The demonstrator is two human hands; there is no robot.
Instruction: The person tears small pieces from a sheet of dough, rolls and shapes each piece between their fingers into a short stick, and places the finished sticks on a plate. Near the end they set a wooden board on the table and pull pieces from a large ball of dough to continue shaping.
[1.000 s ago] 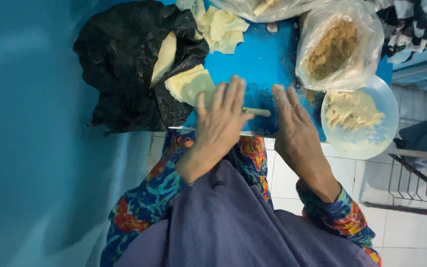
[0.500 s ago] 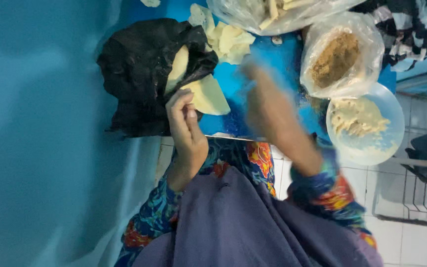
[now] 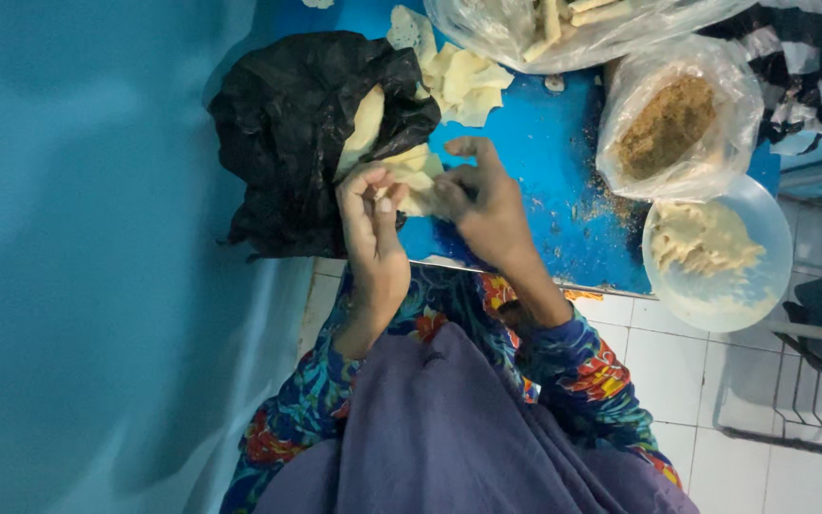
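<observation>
Head view, the only one, looks straight down on a blue table [image 3: 544, 181] with the person's two hands meeting near its near edge. Left hand [image 3: 373, 224] has its fingers curled shut around the left part of a pale, thin dough sheet [image 3: 413, 171], thumb and fingertips pinching it. Right hand [image 3: 487, 205] grips the same sheet from the right, its fingers bent over the edge and closed on it, so the sheet is held between both hands just above the table, touching the mouth of a black plastic bag [image 3: 287, 133]. That bag lies crumpled on the left part of the table, and another pale sheet [image 3: 365, 119] pokes out of its opening. Just beyond the hands, farther along the table, sits a loose heap of pale dough pieces [image 3: 463, 81]. At the far edge lies a clear plastic bag [image 3: 563, 29] with pale sticks inside. To the right stands a second clear bag [image 3: 673, 119] holding brown crumbs, and some crumbs are scattered on the blue surface beside it. Near that bag, hanging partly past the table's right near corner, is a clear round bowl [image 3: 734, 286] with a pale, lumpy filling. A black-and-white striped cloth [image 3: 806, 67] lies at the far right. Patterned floral sleeves [image 3: 582, 371] cover both forearms, above a purple garment [image 3: 449, 438], and white floor tiles [image 3: 658, 362] show below the table on the right
</observation>
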